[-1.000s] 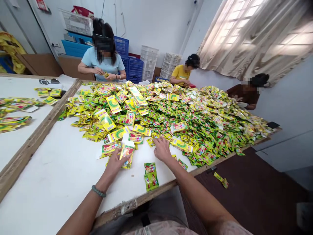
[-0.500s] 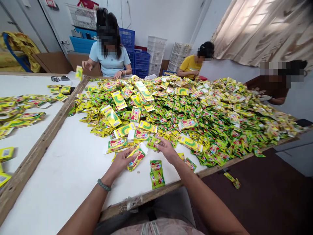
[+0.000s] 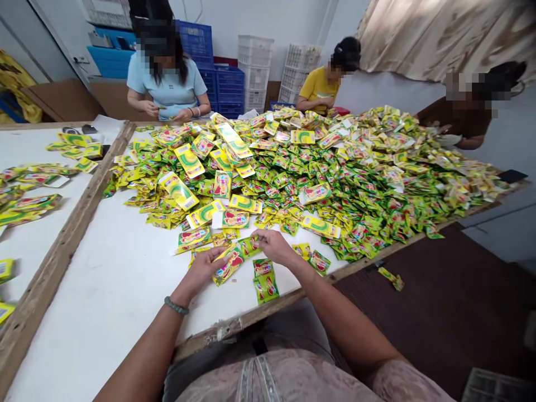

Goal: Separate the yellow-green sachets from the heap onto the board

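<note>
My left hand [image 3: 206, 269] grips a small yellow-green carton [image 3: 228, 266] with a red fruit picture, its upper end tilted to the right. Between the fingers of my right hand [image 3: 271, 245] is a green sachet [image 3: 248, 247], held right at the carton's upper end. Whether part of the sachet is inside the carton I cannot tell. On the white table just below my right hand lie two joined green sachets [image 3: 265, 281]. Ahead of both hands spreads a large heap of green sachets and yellow cartons [image 3: 285, 178].
A wooden strip [image 3: 69, 234] divides the tabletop, with filled-looking yellow cartons [image 3: 33, 209] on its left. A co-worker in light blue [image 3: 167, 84], one in yellow [image 3: 320, 89] and one in brown [image 3: 452, 117] sit around the heap. Blue crates [image 3: 228, 92] stand behind.
My right hand has brought the green sachet left to the carton's end. The view has tilted down somewhat. The co-worker in light blue has let go of a carton above the left side.
</note>
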Demonstrator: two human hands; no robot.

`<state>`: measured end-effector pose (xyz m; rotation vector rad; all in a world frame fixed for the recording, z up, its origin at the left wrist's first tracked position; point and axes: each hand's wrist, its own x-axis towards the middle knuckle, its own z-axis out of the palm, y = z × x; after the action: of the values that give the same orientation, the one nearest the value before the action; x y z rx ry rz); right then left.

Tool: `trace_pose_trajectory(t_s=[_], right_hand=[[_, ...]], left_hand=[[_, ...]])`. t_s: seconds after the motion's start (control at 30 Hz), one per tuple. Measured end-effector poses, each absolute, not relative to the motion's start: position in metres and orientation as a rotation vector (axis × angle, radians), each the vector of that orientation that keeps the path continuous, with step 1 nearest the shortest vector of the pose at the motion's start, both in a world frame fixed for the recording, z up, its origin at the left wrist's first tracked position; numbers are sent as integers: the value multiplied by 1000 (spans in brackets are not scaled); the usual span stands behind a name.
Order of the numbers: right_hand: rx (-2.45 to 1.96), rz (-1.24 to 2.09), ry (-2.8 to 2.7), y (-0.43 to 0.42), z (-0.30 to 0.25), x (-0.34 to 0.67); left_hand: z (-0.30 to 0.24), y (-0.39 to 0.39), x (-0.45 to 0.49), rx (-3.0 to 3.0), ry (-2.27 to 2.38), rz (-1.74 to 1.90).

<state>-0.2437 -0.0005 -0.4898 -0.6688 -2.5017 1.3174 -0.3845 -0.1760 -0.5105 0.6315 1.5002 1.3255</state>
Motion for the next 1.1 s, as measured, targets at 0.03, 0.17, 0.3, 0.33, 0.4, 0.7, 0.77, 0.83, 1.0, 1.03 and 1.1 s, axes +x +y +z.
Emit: trace_pose_trajectory(t_s=[0.03,0.17,0.3,0.33,0.4,0.7,0.77,0.83,1.0,1.03,1.1], right_hand=[[-678,1332,-2477,-1,-491,-245],[-728,1461,-2352,-1,-503,-246],[-783,1544,-2240,-2,-509,-242],[-769,1553,-2283,-2,-508,-241],[-738,1558,-2392,-4,-507,-240],[-804,1459,-2439,-18,-516,-249],[-829,1250,-2499,-8,-514,-249],[-851,808,-2629,7,-511,-250],[-668,-18,-2954,38,-510,-255],[-650,-51,-2973,40,-511,-255],[-643,-61,-2971,43,-515,-252]], left_hand=[[-511,-176,-385,631,1501,1325],[-509,-176,-385,526,1428,1367],[-507,-176,-384,497,1403,1388],[-507,-176,-384,503,1414,1392],[-509,-176,-382,509,1423,1381],[-513,-178,-381,456,1318,1347],[-513,-178,-383,395,1306,1388],[-514,-177,-385,356,1309,1423],[-515,-174,-387,316,1290,1484],[-515,-174,-388,305,1282,1494],[-514,-174,-388,282,1274,1508]])
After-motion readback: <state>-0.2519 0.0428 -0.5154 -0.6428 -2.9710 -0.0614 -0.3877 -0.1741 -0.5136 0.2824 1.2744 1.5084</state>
